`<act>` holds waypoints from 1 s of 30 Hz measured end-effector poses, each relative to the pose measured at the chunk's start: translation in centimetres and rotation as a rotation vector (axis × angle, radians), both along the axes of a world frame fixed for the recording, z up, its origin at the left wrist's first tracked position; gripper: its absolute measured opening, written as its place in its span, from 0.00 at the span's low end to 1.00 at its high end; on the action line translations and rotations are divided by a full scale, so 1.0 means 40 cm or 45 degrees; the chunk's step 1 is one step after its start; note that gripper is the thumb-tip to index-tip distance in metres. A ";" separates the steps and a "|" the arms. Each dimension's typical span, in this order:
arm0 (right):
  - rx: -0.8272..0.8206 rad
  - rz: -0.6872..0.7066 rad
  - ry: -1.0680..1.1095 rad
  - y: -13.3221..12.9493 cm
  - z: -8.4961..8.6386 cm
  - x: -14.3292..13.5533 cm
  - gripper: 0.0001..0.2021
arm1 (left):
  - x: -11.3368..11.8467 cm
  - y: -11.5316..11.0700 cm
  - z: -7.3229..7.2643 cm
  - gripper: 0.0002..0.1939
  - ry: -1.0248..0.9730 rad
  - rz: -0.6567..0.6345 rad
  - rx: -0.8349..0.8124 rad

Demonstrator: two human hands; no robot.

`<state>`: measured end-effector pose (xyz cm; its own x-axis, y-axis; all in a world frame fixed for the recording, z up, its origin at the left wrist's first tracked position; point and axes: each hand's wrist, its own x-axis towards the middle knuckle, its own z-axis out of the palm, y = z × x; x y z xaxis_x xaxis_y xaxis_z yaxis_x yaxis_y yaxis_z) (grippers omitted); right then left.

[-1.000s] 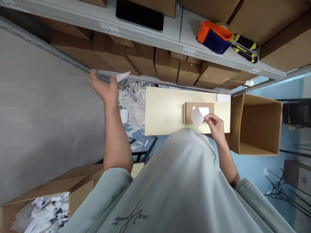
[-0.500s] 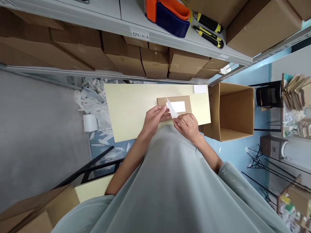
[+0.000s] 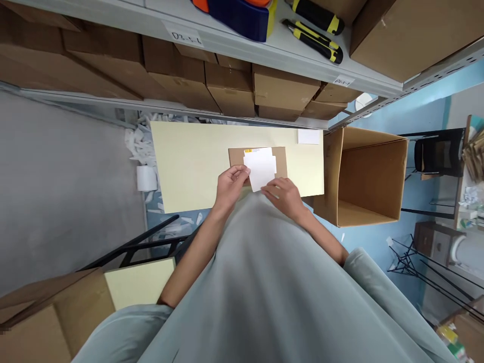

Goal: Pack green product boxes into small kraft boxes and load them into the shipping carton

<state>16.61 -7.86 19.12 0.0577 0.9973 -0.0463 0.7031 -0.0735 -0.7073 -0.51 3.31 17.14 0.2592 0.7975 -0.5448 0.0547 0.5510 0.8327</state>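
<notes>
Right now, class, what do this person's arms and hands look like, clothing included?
The left hand and right hand are bare: no gloves or rings show. The forearms are uncovered too. Loose, pale grey-green sleeves, matching the shirt, end near the elbows.

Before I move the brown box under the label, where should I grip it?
Probably the brown box by both short ends, left hand and right hand each from its own side: bare cardboard shows on either side of the white label.

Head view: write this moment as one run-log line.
white paper label: over flat brown cardboard box | left hand: pinching left edge | right hand: at lower edge
</notes>
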 end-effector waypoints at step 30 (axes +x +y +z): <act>0.101 -0.490 -0.293 0.063 -0.020 0.256 0.13 | 0.001 -0.051 -0.035 0.16 0.252 0.184 0.123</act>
<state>26.86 -5.33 18.33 0.4248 0.9011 0.0870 0.7747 -0.3121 -0.5499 -0.45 1.27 15.73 0.0348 0.8693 -0.4930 0.1480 0.4834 0.8628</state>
